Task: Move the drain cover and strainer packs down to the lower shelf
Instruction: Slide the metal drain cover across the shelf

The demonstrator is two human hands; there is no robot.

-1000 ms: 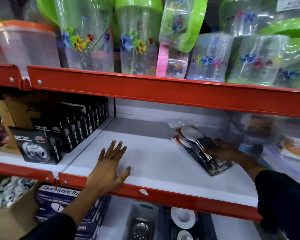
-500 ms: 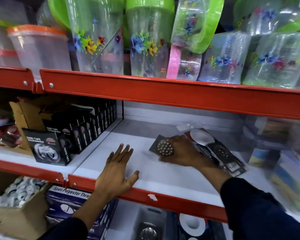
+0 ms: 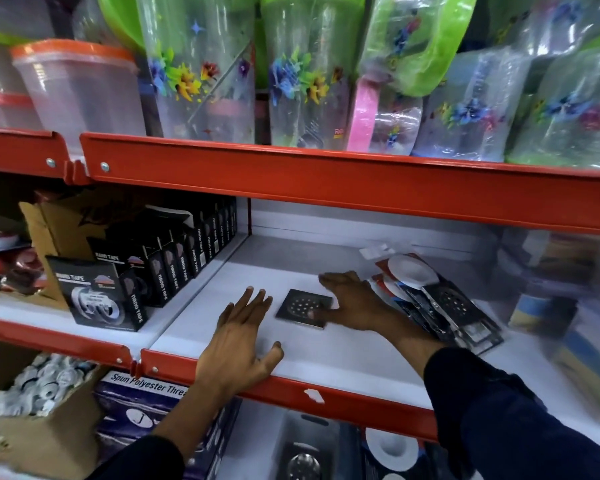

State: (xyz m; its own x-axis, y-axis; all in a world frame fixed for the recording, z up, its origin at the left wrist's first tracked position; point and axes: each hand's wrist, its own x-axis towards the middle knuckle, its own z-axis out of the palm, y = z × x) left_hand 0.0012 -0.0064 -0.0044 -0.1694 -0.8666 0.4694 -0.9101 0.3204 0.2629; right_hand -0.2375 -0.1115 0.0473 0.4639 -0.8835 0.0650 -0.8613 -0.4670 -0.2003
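A square metal drain cover [image 3: 300, 305] lies flat on the white middle shelf [image 3: 343, 348]. My right hand [image 3: 352, 301] rests against the cover's right edge, fingers spread over it, with no clear grasp. My left hand [image 3: 241, 339] lies flat and open on the shelf's front edge, just left of the cover. A stack of drain cover and strainer packs [image 3: 440, 303] sits to the right, behind my right wrist. On the lower shelf below, a strainer pack [image 3: 303, 459] and a white-disc pack [image 3: 392, 452] are visible.
Black nano tape boxes [image 3: 146, 271] fill the shelf to the left. Floral plastic jugs [image 3: 312, 71] crowd the top shelf. Blurred plastic containers [image 3: 568, 292] stand at the right. A thread box [image 3: 146, 403] and a carton of small parts [image 3: 32, 393] sit lower left.
My right hand pulled one drain cover out of the stack and slid it left onto the bare shelf, then flattened beside it. My left hand stayed planted on the shelf edge.
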